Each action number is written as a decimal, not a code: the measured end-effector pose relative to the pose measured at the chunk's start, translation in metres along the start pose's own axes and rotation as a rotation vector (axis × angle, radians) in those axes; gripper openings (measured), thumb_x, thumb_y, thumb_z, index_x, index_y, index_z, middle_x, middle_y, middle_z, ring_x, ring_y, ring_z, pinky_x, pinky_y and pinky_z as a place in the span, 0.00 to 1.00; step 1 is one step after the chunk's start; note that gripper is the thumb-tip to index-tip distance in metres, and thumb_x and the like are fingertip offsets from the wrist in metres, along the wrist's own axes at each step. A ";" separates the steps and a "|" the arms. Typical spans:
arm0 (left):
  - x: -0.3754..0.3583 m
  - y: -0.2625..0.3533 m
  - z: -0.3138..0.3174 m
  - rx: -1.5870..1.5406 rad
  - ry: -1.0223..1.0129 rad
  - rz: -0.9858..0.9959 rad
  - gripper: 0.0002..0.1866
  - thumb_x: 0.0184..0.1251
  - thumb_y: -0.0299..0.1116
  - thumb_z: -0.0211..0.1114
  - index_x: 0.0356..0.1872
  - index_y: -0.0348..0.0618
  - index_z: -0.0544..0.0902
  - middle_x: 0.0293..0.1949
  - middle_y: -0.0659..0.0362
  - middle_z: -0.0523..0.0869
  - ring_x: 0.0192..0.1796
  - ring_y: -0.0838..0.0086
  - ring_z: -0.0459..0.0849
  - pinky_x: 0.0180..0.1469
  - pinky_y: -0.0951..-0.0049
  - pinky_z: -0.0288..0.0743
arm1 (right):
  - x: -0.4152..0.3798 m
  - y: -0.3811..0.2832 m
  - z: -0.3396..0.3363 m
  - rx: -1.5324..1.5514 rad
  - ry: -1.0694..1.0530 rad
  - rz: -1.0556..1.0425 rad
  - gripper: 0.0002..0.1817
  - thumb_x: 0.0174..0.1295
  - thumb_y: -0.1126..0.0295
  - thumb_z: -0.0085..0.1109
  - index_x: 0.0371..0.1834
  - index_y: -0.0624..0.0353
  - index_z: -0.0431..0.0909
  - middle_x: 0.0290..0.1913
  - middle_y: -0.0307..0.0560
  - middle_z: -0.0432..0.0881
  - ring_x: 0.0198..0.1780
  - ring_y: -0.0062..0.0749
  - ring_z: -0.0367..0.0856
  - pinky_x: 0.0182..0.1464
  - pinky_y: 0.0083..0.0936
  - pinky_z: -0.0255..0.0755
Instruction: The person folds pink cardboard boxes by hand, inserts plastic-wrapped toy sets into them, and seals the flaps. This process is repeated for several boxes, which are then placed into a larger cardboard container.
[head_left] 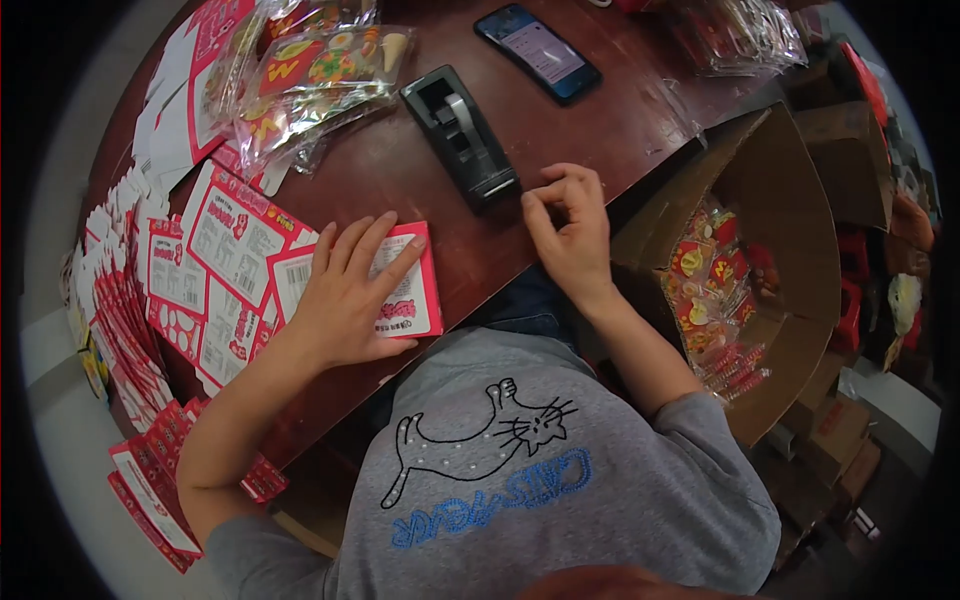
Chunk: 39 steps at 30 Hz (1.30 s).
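My left hand (358, 285) lies with its fingers spread on a flat pink-and-white printed carton (414, 288) near the table edge. To the right, my right hand (575, 230) is raised near the edge, its thumb and index finger pinched together. Whatever sits in that pinch, if anything, is too small to make out. Just left of those fingertips stands a black tape dispenser (465, 145) with a roll in it. More printed cartons (228, 225) overlap beside my left hand, some with barcodes and pink lettering.
Clear candy packets (330, 75) are piled at the back left, and a phone (537, 52) with its screen lit lies behind the dispenser. On my right an open cardboard box (795, 250) contains wrapped candies. Stacked pink-and-white cartons (115, 310) line the table's left side.
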<state>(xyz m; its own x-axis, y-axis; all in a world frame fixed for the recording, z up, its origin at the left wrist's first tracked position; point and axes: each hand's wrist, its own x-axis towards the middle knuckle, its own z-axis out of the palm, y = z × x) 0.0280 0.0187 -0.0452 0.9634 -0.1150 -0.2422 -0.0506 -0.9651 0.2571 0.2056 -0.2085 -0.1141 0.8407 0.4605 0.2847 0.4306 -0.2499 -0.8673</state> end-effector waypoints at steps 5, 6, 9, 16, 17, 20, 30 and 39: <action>-0.012 -0.018 0.029 -0.041 0.268 0.157 0.52 0.44 0.63 0.77 0.75 0.57 0.71 0.80 0.47 0.58 0.80 0.47 0.56 0.77 0.36 0.46 | -0.007 -0.042 -0.014 0.207 -0.432 0.155 0.09 0.70 0.78 0.60 0.52 0.62 0.82 0.40 0.40 0.84 0.43 0.19 0.81 0.46 0.19 0.75; -0.013 -0.018 0.031 -0.045 0.292 0.165 0.52 0.45 0.64 0.76 0.75 0.59 0.71 0.80 0.47 0.57 0.79 0.47 0.57 0.77 0.35 0.46 | -0.005 -0.053 -0.012 0.239 -0.623 0.238 0.12 0.72 0.78 0.58 0.56 0.62 0.81 0.39 0.39 0.84 0.42 0.18 0.81 0.47 0.19 0.75; -0.015 -0.020 0.041 -0.065 0.391 0.212 0.51 0.45 0.64 0.77 0.75 0.62 0.71 0.80 0.48 0.56 0.79 0.48 0.58 0.76 0.34 0.47 | -0.004 -0.057 0.003 0.231 -0.811 0.161 0.21 0.72 0.79 0.55 0.68 0.61 0.72 0.35 0.39 0.80 0.40 0.20 0.79 0.45 0.21 0.75; -0.017 -0.022 0.043 -0.051 0.431 0.238 0.45 0.42 0.60 0.79 0.69 0.73 0.76 0.81 0.52 0.57 0.79 0.48 0.59 0.75 0.29 0.47 | -0.003 -0.047 0.028 0.187 -0.835 0.057 0.20 0.70 0.73 0.55 0.63 0.59 0.66 0.34 0.47 0.83 0.40 0.42 0.85 0.44 0.36 0.76; -0.017 -0.022 0.044 -0.048 0.438 0.237 0.45 0.42 0.60 0.79 0.69 0.73 0.76 0.81 0.52 0.57 0.79 0.48 0.59 0.75 0.29 0.47 | -0.002 -0.045 0.029 0.182 -0.836 0.051 0.20 0.70 0.73 0.55 0.63 0.59 0.66 0.34 0.47 0.83 0.40 0.42 0.85 0.44 0.36 0.76; -0.018 -0.023 0.045 -0.076 0.450 0.226 0.42 0.42 0.59 0.79 0.66 0.71 0.79 0.80 0.52 0.58 0.79 0.48 0.59 0.74 0.27 0.47 | -0.003 -0.039 0.035 0.136 -0.886 0.032 0.17 0.70 0.77 0.55 0.59 0.63 0.66 0.35 0.46 0.82 0.40 0.33 0.84 0.45 0.30 0.77; -0.055 0.004 0.009 0.003 0.633 0.069 0.39 0.41 0.57 0.80 0.61 0.67 0.82 0.74 0.50 0.67 0.71 0.42 0.66 0.66 0.30 0.62 | -0.008 -0.039 0.048 0.002 -0.621 -0.095 0.12 0.71 0.69 0.63 0.53 0.58 0.73 0.35 0.44 0.81 0.35 0.30 0.83 0.40 0.27 0.76; -0.344 -0.037 -0.168 -0.153 0.762 -1.239 0.38 0.56 0.53 0.79 0.63 0.41 0.79 0.49 0.49 0.88 0.47 0.60 0.89 0.56 0.62 0.81 | -0.002 -0.082 0.101 0.121 -0.717 -0.225 0.12 0.72 0.68 0.62 0.54 0.59 0.76 0.43 0.48 0.85 0.41 0.32 0.86 0.45 0.27 0.78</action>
<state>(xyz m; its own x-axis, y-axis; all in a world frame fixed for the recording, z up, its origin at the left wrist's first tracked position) -0.2577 0.1339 0.1857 0.2739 0.9495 0.1532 0.8778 -0.3119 0.3636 0.1351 -0.1029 -0.0851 0.3002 0.9402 0.1609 0.4931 -0.0085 -0.8699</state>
